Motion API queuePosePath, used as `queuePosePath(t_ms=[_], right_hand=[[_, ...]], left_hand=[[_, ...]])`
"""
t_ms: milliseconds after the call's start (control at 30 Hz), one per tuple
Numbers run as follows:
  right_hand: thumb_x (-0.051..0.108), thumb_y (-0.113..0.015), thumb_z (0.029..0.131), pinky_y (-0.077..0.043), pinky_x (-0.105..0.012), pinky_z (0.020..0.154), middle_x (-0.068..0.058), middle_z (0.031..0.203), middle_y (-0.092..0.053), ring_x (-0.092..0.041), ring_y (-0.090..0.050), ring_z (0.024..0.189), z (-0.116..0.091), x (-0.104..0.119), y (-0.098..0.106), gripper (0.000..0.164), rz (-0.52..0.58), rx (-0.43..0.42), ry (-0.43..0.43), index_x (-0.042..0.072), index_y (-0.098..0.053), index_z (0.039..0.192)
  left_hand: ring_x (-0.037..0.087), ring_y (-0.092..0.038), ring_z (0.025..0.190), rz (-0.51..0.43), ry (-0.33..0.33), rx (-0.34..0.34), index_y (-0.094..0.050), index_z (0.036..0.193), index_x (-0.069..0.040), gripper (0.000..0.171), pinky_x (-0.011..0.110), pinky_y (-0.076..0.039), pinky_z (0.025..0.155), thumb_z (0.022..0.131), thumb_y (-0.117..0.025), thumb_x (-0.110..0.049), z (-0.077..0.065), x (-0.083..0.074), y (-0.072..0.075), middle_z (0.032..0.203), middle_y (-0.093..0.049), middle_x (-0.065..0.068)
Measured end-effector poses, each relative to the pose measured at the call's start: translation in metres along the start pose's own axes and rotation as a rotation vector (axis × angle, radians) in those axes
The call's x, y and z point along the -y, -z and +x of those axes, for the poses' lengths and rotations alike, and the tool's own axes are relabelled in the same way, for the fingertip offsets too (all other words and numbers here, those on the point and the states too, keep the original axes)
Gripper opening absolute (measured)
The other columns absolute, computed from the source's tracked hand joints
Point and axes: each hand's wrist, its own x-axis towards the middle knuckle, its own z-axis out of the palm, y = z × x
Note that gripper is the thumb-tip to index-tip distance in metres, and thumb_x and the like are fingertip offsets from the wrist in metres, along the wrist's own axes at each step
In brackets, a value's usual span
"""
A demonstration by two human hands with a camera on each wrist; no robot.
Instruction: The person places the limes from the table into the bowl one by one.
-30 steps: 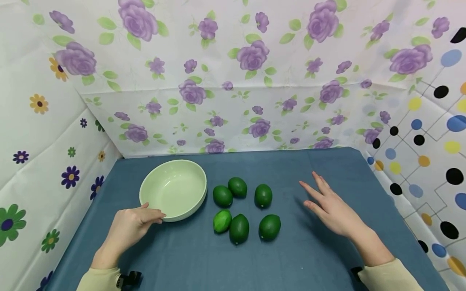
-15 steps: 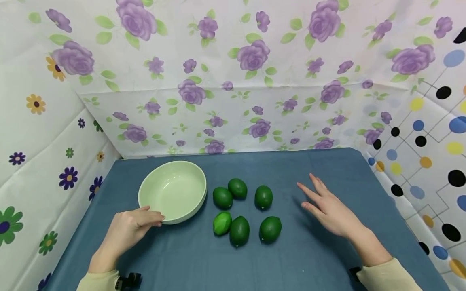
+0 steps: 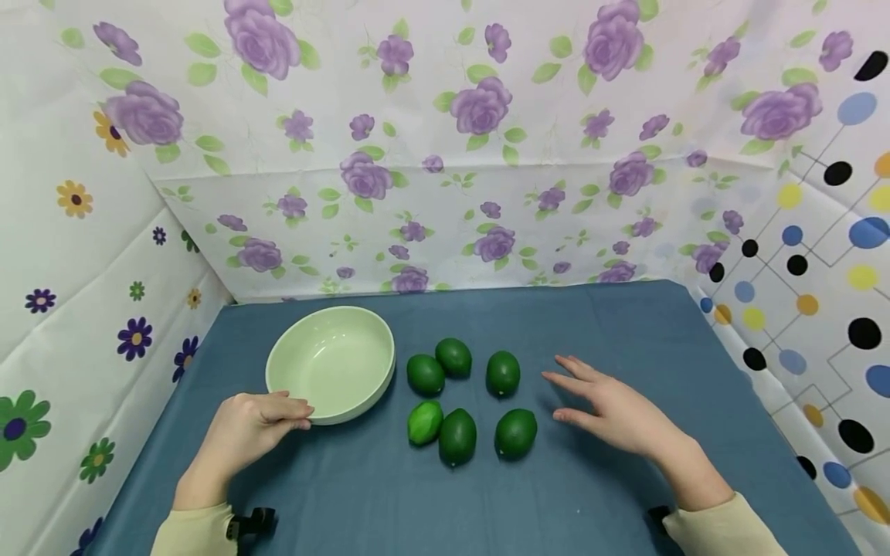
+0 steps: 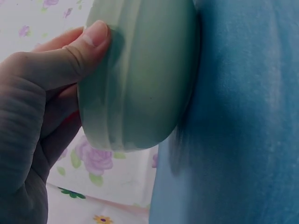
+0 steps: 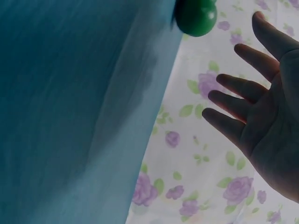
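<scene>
A pale green bowl [image 3: 334, 359] stands at the left of the blue cloth. My left hand [image 3: 246, 432] pinches its near-left rim; in the left wrist view the thumb [image 4: 96, 35] presses the bowl's outer wall [image 4: 149, 79] while the fingers go behind the rim. My right hand [image 3: 612, 409] hovers over the cloth with fingers spread, holding nothing. Nearest to it are two dark green limes, one in front [image 3: 516, 434] and one farther back [image 3: 503, 374]. Several more lie between them and the bowl, among them a brighter, ridged lime [image 3: 425, 422]. The right wrist view shows one green fruit [image 5: 197, 16] beyond the fingers.
The blue cloth [image 3: 389, 510] covers the table. A flowered sheet [image 3: 431, 216] rises along its back edge, with patterned sheets at the left [image 3: 104, 340] and right [image 3: 820, 309]. Each wrist wears a small black camera, one [image 3: 253, 523] below the left hand.
My right hand has moved left and slightly nearer to me, closer to the right-hand limes. The left hand stays at the bowl's rim, and bowl and limes have not moved.
</scene>
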Motion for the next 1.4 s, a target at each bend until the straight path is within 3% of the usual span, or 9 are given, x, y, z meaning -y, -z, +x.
queuePosePath(t_ms=[100, 233, 467, 700, 833, 933, 1200, 1400], right_hand=[[0.043, -0.077, 0.1, -0.058, -0.056, 0.107, -0.013, 0.17, -0.038, -0.034, -0.053, 0.145, 0.003, 0.005, -0.003, 0.069, 0.002, 0.02, 0.035, 0.027, -0.051, 0.162], [0.04, -0.08, 0.098, -0.065, -0.043, 0.091, -0.014, 0.166, -0.045, -0.027, -0.068, 0.126, 0.007, 0.013, -0.004, 0.069, 0.025, 0.06, 0.071, 0.027, -0.053, 0.16], [0.038, -0.085, 0.094, -0.065, -0.036, 0.085, -0.012, 0.163, -0.05, -0.028, -0.068, 0.127, 0.015, 0.026, -0.004, 0.067, 0.07, 0.113, 0.11, 0.028, -0.06, 0.155], [0.038, -0.088, 0.09, -0.057, -0.027, 0.067, -0.008, 0.16, -0.054, -0.011, -0.072, 0.09, 0.023, 0.035, -0.006, 0.065, 0.101, 0.157, 0.118, 0.031, -0.064, 0.151], [0.036, -0.09, 0.089, -0.062, -0.028, 0.072, -0.008, 0.159, -0.055, -0.015, -0.074, 0.104, 0.026, 0.038, -0.008, 0.065, 0.109, 0.154, 0.122, 0.031, -0.066, 0.149], [0.037, -0.09, 0.088, -0.065, -0.031, 0.081, -0.008, 0.158, -0.056, -0.023, -0.07, 0.124, 0.028, 0.039, -0.009, 0.064, 0.096, 0.147, 0.136, 0.031, -0.067, 0.148], [0.036, -0.091, 0.088, -0.065, -0.041, 0.092, -0.009, 0.157, -0.057, -0.027, -0.065, 0.132, 0.03, 0.042, -0.013, 0.066, 0.054, 0.159, 0.134, 0.027, -0.067, 0.149], [0.034, -0.09, 0.089, -0.064, -0.046, 0.096, -0.011, 0.156, -0.058, -0.03, -0.064, 0.133, 0.031, 0.043, -0.015, 0.067, 0.059, 0.172, 0.131, 0.025, -0.065, 0.151]], left_hand=[[0.021, -0.081, 0.087, -0.011, 0.007, 0.004, -0.09, 0.091, -0.019, 0.035, 0.011, -0.058, 0.092, 0.061, -0.102, -0.006, -0.002, 0.0, 0.0, 0.09, -0.082, -0.008], [0.02, -0.081, 0.087, -0.014, 0.018, 0.013, -0.09, 0.092, -0.019, 0.036, 0.009, -0.056, 0.091, 0.061, -0.102, -0.006, -0.003, -0.001, 0.001, 0.091, -0.082, -0.008], [0.021, -0.081, 0.087, -0.033, 0.03, 0.009, -0.09, 0.091, -0.019, 0.035, 0.008, -0.055, 0.093, 0.061, -0.101, -0.005, -0.003, -0.002, -0.001, 0.091, -0.082, -0.007], [0.022, -0.081, 0.088, -0.046, 0.061, 0.009, -0.09, 0.09, -0.02, 0.034, 0.005, -0.051, 0.095, 0.063, -0.101, -0.004, -0.001, -0.004, 0.0, 0.09, -0.082, -0.007], [0.024, -0.081, 0.089, -0.049, 0.089, 0.017, -0.09, 0.09, -0.02, 0.033, 0.003, -0.047, 0.097, 0.063, -0.101, -0.004, -0.001, -0.004, 0.001, 0.09, -0.082, -0.007], [0.025, -0.081, 0.09, -0.051, 0.109, 0.025, -0.09, 0.09, -0.021, 0.032, 0.001, -0.045, 0.097, 0.064, -0.101, -0.006, -0.001, -0.004, 0.001, 0.09, -0.082, -0.008], [0.026, -0.081, 0.092, -0.056, 0.138, 0.045, -0.09, 0.091, -0.022, 0.03, 0.0, -0.044, 0.096, 0.066, -0.1, -0.008, -0.001, -0.004, 0.002, 0.091, -0.082, -0.008], [0.026, -0.081, 0.093, -0.05, 0.121, 0.046, -0.09, 0.093, -0.021, 0.03, 0.001, -0.044, 0.097, 0.067, -0.1, -0.008, 0.0, -0.001, 0.003, 0.093, -0.082, -0.007]])
